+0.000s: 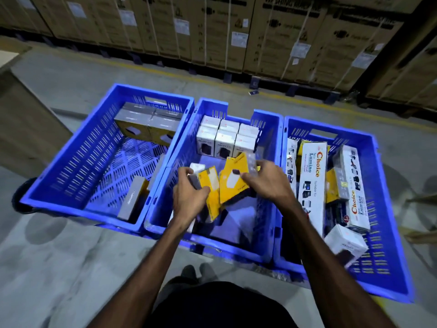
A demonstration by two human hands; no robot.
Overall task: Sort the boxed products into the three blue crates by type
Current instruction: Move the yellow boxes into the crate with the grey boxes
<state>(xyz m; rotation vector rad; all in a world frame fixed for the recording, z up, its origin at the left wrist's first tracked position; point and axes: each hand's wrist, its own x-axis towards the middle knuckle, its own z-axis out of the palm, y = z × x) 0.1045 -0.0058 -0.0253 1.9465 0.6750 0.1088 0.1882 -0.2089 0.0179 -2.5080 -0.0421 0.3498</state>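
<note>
Three blue crates stand side by side on the floor: left crate (71, 147), middle crate (267, 195), right crate (387, 252). Over the middle crate my left hand (189, 200) grips a yellow box (209, 192) together with a grey one. My right hand (269, 183) holds another yellow box (233, 178) by its top. At the back of the middle crate white boxes (225, 140) stand stacked in rows. Grey and yellow boxes (149, 125) fill the far end of the left crate, and a grey box (131, 200) leans near its front. The right crate holds long white "Choice" boxes (311, 185) mixed with others.
Tall cardboard cartons (236, 31) on pallets line the back behind a yellow floor line. A brown carton (26, 124) stands at the left. A white box (345, 245) lies at the near end of the right crate. My feet (198, 271) are just before the middle crate.
</note>
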